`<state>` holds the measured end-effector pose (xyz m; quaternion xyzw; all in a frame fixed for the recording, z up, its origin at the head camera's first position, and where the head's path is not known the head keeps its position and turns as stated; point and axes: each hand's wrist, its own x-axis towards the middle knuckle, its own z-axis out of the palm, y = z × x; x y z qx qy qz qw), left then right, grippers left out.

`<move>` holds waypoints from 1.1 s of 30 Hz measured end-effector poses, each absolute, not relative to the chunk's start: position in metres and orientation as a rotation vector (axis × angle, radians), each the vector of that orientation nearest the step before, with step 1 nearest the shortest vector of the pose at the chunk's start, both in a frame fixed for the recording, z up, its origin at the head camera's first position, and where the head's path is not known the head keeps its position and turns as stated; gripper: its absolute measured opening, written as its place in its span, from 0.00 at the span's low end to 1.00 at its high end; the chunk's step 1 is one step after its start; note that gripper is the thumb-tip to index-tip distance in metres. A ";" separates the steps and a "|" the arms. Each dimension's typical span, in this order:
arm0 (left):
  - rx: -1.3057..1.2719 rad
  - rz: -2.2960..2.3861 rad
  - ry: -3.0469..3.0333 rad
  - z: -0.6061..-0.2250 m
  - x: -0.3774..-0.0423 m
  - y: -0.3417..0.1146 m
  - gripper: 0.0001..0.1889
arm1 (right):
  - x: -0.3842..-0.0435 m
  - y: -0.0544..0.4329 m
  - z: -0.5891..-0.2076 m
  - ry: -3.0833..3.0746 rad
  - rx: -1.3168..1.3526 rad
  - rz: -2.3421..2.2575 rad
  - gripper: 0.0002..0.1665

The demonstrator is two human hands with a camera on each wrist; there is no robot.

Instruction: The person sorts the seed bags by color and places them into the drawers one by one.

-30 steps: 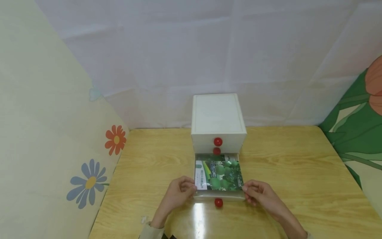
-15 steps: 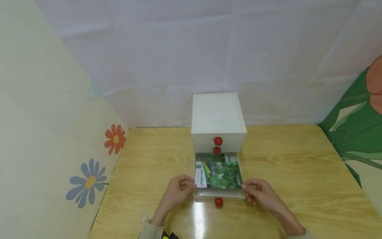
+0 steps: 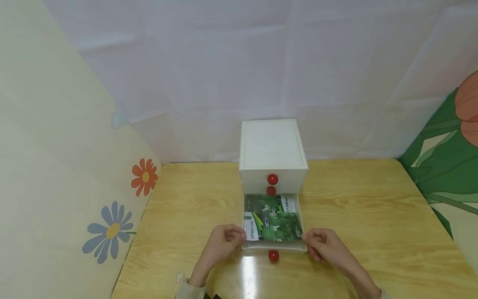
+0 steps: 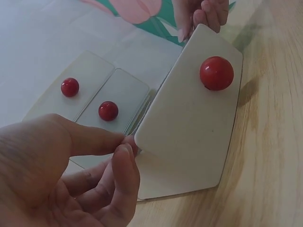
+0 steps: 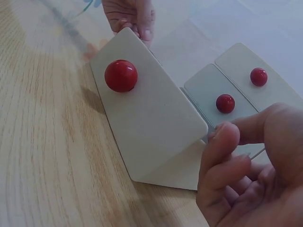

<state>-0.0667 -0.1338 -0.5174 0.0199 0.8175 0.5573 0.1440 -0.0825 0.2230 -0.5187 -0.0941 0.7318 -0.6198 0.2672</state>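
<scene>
In the head view, a white drawer box point(image 3: 274, 143) stands on the table with its bottom drawer point(image 3: 274, 251) pulled out. A glossy packet printed with green fruit point(image 3: 276, 227) lies low inside that drawer, near the front. My left hand point(image 3: 223, 241) pinches at its left front edge, fingertips by the drawer's left wall. At the right front corner, my right hand point(image 3: 328, 246) pinches likewise, thumb against forefinger. Both wrist views show the fingertips at the drawer front's point(image 4: 189, 113) upper corners; the packet is hidden there behind the front panel.
Another printed packet point(image 3: 287, 203) lies farther back in the drawer. Red round knobs point(image 3: 273, 179) sit on the drawer fronts. A wood-grain table point(image 3: 201, 187) extends to both sides. White cloth point(image 3: 209, 83) hangs behind, flower-printed cloth point(image 3: 74, 166) at the left.
The packet has sunk lower into the drawer between my hands, uncovering more of the packet behind it. Both hands stay at the drawer's sides, almost unmoved.
</scene>
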 end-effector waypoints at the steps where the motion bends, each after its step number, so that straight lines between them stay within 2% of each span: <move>1: 0.061 1.595 2.360 -0.517 -0.066 -0.134 0.07 | -0.082 0.223 -0.519 1.990 -0.257 -1.660 0.23; 11: 0.139 1.556 2.430 -0.515 -0.065 -0.135 0.06 | -0.075 0.223 -0.522 2.112 -0.273 -1.592 0.19; 15: 0.161 1.524 2.463 -0.516 -0.067 -0.135 0.06 | -0.069 0.219 -0.520 2.195 -0.206 -1.567 0.19; 20: 0.188 1.495 2.508 -0.513 -0.071 -0.136 0.06 | -0.059 0.208 -0.514 2.370 -0.097 -1.567 0.15; 27: 0.253 1.558 2.566 -0.501 -0.084 -0.138 0.10 | -0.041 0.185 -0.514 2.559 -0.004 -1.676 0.07; 33: 0.232 1.671 2.628 -0.485 -0.102 -0.140 0.13 | -0.024 0.166 -0.519 2.453 0.035 -1.802 0.05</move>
